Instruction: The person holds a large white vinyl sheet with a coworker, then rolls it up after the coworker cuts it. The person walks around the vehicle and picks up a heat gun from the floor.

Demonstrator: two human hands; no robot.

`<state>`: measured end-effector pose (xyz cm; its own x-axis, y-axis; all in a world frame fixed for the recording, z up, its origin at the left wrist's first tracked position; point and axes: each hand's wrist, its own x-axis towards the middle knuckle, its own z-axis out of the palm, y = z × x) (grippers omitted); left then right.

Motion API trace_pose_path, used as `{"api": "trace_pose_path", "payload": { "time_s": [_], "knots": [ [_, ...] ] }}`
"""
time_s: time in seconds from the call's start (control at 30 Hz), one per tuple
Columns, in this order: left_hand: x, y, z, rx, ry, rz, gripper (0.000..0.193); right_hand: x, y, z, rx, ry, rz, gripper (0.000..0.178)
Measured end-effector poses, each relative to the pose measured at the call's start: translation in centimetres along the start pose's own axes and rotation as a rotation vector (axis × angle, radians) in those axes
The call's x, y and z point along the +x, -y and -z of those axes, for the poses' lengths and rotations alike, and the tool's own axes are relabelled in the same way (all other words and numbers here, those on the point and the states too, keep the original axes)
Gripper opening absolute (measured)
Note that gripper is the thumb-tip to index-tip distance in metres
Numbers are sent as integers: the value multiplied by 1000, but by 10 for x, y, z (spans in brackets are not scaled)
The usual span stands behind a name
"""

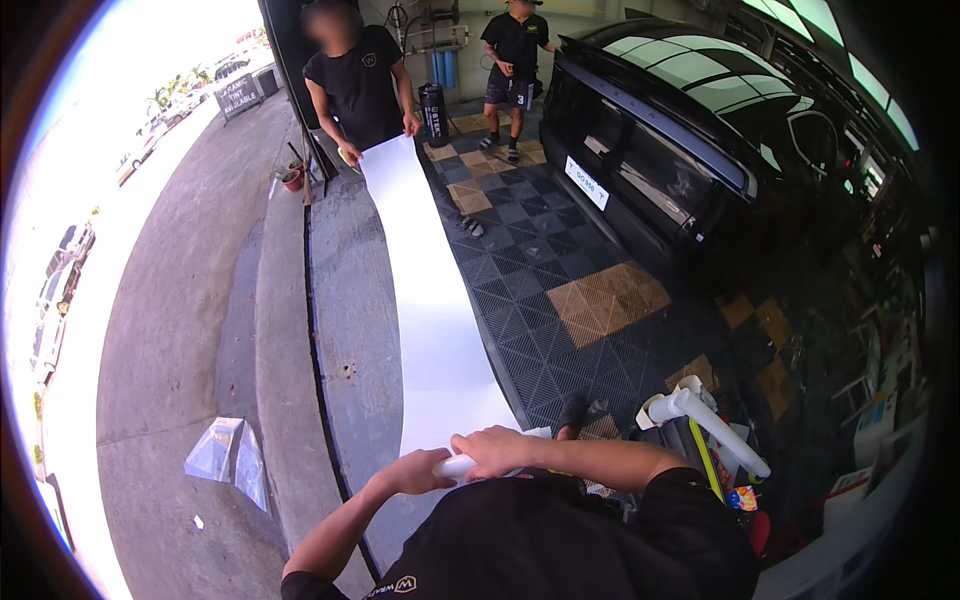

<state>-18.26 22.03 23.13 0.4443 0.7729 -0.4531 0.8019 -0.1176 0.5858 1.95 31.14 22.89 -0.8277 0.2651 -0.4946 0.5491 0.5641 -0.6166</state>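
your left hand [420,471], right hand [492,452]: gripping roll [457,466] at near end of white sheet [435,290] | co-worker [358,88]: holding far end

One white sheet [432,270]; one left hand [418,471] and one right hand [492,450] at its near end; one co-worker [352,92] at its far end, one bystander [512,50] beyond; one black car [640,130] to its right; one red pot [292,182] to its left.

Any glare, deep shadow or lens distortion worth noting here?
Head view, left: sunlit background blown out; head view, centre: white sheet almost featureless midway; head view, upper right: bright panels mirrored in the black car; head view, lower right: deep shadow swallowing detail; head view, edges: grey pavement bowing near the dark fisheye rim.
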Motion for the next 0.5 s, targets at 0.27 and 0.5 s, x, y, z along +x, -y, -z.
{"api": "trace_pose_path", "payload": {
  "time_s": [0.27,0.5],
  "knots": [
    [13,-3,2,6,66,116,50,5,-19,-13,-34,12,68,53],
    [14,-14,0,285,-89,-53,47,-4,-28,4,298,34,19,66]
  ]
}}
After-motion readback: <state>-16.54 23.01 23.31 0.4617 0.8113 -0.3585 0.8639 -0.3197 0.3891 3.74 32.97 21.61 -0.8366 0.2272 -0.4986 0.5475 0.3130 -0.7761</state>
